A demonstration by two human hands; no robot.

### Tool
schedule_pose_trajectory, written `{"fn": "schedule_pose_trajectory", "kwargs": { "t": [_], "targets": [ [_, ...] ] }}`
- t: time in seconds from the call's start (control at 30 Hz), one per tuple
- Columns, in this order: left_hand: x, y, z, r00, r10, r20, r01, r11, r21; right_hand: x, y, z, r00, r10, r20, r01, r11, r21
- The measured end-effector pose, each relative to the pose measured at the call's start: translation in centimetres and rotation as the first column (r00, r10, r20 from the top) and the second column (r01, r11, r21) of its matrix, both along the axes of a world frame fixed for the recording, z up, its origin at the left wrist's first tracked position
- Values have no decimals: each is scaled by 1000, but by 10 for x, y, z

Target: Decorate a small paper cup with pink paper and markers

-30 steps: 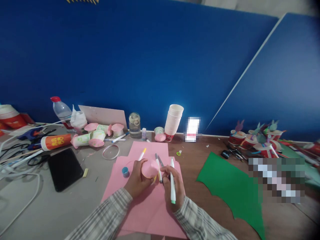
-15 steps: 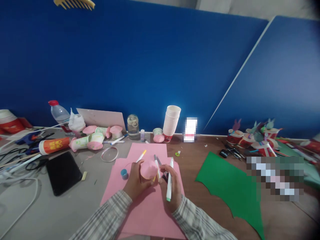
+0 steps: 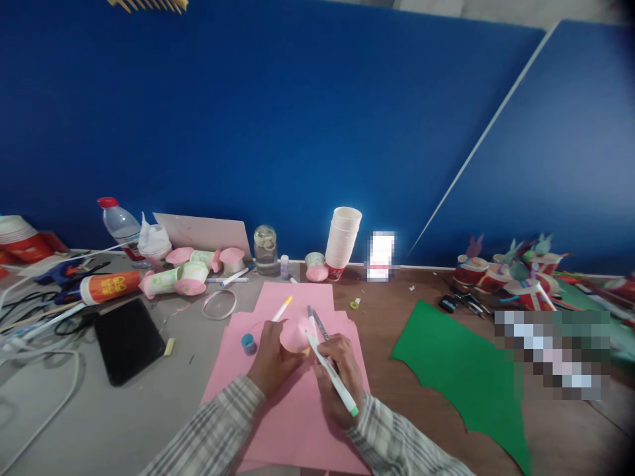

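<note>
Grip first: left hand (image 3: 272, 360) has its thumb and fingers around the pink piece (image 3: 294, 336); right hand (image 3: 341, 370) pinches the green-ended marker (image 3: 333, 377), tip at the piece's right side, can't tell if touching. Pink piece sits above the pink paper (image 3: 297, 430), mid-bench, toward the front edge.

Left to right: bottle (image 3: 119, 223) near the back-left of the bench (image 3: 149, 410), orange cup (image 3: 112, 286) lying in front. Tablet (image 3: 127, 340) flat on the left part, eraser (image 3: 169, 347) just beside its right edge. Pink-and-green cups (image 3: 191, 272) clustered along the back edge, then jar (image 3: 266, 251). Blue cap (image 3: 249, 344) on the paper, left side; yellow-tipped pen (image 3: 282, 308) behind the left hand; two pens (image 3: 322, 325) by the right fingers. Cup stack (image 3: 343, 239) tilted at the back edge. Green sheet (image 3: 461, 377) right of the paper, running toward the front edge. Rabbit cups (image 3: 471, 272), back-right.
</note>
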State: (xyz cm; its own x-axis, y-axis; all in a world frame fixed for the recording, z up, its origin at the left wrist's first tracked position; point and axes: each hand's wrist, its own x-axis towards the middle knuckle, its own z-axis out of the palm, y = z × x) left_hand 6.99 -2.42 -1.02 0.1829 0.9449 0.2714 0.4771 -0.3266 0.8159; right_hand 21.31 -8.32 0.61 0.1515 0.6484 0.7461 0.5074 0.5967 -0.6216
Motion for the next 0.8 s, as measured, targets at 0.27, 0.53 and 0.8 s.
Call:
{"fn": "schedule_pose_trajectory", "kwargs": {
  "t": [0.27, 0.53, 0.8],
  "targets": [
    [-1, 0, 0, 1000, -9, -7, 9, 1000, -13, 0, 2, 1, 998, 11, 63, -13, 999, 43],
    [0, -2, 2, 1000, -19, 1, 19, 1000, 10, 0, 4, 2, 992, 3, 128, -9, 999, 40],
    [-2, 1, -2, 1000, -15, 7, 15, 1000, 7, 0, 5, 1, 987, -53, 154, 51, 999, 18]
  ]
}}
